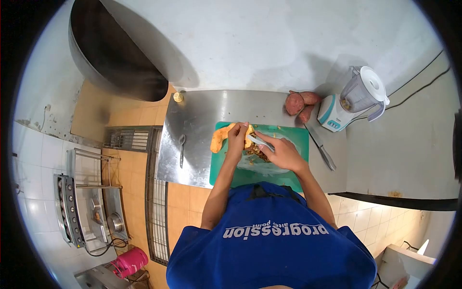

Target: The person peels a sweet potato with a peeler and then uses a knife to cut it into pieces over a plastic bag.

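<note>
Orange vegetable was pinched in the left hand, a tool in the inward-angled right hand; the shirt read "progression".

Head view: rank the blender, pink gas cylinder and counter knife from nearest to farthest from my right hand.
1. Counter knife: just right of the right hand.
2. Blender: upper right.
3. Pink gas cylinder: far lower left.

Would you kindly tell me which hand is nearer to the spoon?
Left: the left hand is to the right of the spoon; the right hand is farther right.
</note>
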Motion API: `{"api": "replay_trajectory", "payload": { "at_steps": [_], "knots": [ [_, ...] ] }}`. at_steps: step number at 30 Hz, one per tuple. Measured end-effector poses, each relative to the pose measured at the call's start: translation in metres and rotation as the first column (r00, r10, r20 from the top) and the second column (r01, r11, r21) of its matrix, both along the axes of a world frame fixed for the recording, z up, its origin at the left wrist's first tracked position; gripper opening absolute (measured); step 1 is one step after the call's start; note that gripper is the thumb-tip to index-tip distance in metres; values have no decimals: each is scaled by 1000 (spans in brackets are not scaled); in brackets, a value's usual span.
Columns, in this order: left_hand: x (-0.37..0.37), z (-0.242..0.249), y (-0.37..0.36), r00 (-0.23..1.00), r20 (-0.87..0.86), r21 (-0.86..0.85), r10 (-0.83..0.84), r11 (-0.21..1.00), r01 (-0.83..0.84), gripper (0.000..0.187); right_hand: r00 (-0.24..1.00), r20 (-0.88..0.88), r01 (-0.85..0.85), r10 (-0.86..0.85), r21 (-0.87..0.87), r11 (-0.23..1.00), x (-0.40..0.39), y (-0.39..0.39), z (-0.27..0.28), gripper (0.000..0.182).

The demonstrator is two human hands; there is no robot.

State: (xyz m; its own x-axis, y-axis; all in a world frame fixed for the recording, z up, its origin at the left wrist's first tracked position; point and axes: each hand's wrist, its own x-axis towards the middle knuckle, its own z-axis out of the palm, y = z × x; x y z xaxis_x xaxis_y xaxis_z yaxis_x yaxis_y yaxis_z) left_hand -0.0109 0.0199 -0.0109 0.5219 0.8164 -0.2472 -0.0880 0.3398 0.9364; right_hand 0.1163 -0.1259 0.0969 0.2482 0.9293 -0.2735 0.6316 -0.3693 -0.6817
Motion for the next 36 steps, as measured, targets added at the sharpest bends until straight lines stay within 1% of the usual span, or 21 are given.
{"api": "replay_trajectory", "payload": {
  "at_steps": [2,4,6,8,10,11,12,13,14,15,16,17,18,20,21,23,27,29,30,32,36],
  "knots": [
    [0,-24,7,996,89,98,-14,995,5,26,1000,12,2,-3,20,1000,-3,1,-3,50],
    [-3,-20,11,998,44,58,-40,998,37,26,1000,25,8,-9,38,999,-3,-3,-17,50],
    [-3,-19,17,967,217,-37,131,991,-126,26,986,90,-155,144,129,979,-3,-9,-49,50],
    [-6,-2,18,961,221,-49,167,986,-160,27,980,96,-183,173,107,977,-17,-20,-72,50],
    [-8,4,20,976,164,74,140,985,-154,29,970,109,-226,217,81,971,-19,-18,-71,50],
    [-11,1,20,975,163,70,152,984,-165,29,990,45,-142,136,166,976,-17,-19,-70,50],
    [-14,-7,20,988,82,127,134,982,-143,32,998,-31,-45,54,242,969,-19,-20,-66,50],
    [-17,-13,18,994,-3,181,111,977,-109,35,998,-37,-44,54,239,970,-18,-17,-46,50],
    [-15,-11,14,994,-7,180,105,978,-102,35,999,-32,-14,19,125,992,-15,-10,-14,50],
    [-11,-8,7,991,-25,221,129,968,-121,38,1000,-22,20,-20,11,1000,-12,-5,3,50],
    [-8,-5,4,987,-40,264,154,955,-138,40,999,-23,29,-29,11,1000,-10,-2,3,50],
    [-9,-8,5,991,-69,302,112,949,-86,45,1000,19,17,-18,60,998,-8,1,2,51],
    [-6,-2,2,992,-67,304,106,949,-81,45,998,63,0,-7,109,994,-7,2,0,51],
    [1,12,-3,984,34,305,173,936,-175,42,997,78,1,-13,150,989,-8,4,-11,51],
    [2,9,-2,984,34,307,175,935,-177,42,996,85,1,-16,182,983,-11,4,-11,52],
    [2,3,-2,978,47,315,201,927,-205,43,997,76,5,-16,149,989,-12,3,-9,51],
    [-1,5,-9,978,16,265,209,942,-205,44,999,35,30,-32,64,998,-16,-2,2,51],
    [0,1,-8,976,51,204,214,954,-220,45,998,58,32,-36,68,997,-19,-5,-12,51],
    [2,0,-6,977,51,209,209,954,-215,45,996,83,35,-42,77,996,-20,-5,-15,52],
    [4,-3,-5,970,57,78,238,967,-242,45,994,93,50,-57,74,996,-20,-7,-19,51],
    [5,-13,-3,974,72,16,215,976,-217,44,991,106,73,-82,88,993,-20,-9,-23,51]
  ]
}}
